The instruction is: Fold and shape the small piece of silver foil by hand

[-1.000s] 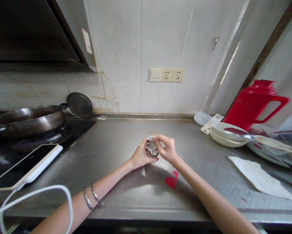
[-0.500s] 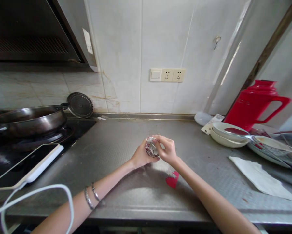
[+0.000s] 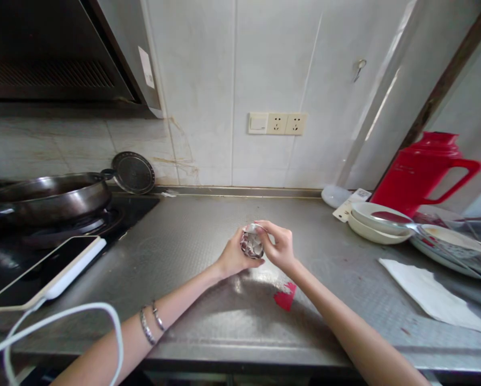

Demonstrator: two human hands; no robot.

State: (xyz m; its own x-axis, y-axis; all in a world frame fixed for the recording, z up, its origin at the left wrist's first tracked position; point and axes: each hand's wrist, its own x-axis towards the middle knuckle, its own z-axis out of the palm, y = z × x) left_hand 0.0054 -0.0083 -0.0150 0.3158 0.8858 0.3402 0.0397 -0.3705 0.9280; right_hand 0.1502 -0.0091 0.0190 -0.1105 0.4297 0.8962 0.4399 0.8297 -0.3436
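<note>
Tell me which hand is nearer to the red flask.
Right. The right hand is at the shiny round item's rim, left of and nearer the camera than the red flask. The left hand, cupped around that item, is farther left still.

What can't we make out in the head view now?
All in the head view:
Silvery round object: side hidden by the left hand; contents too small to identify.
Right hand: fingertip contact at the object's rim too small to judge.
Pan: near wall hides its bottom.
White cable: runs off the left edge.
Red flask: base hidden behind bowls.
</note>
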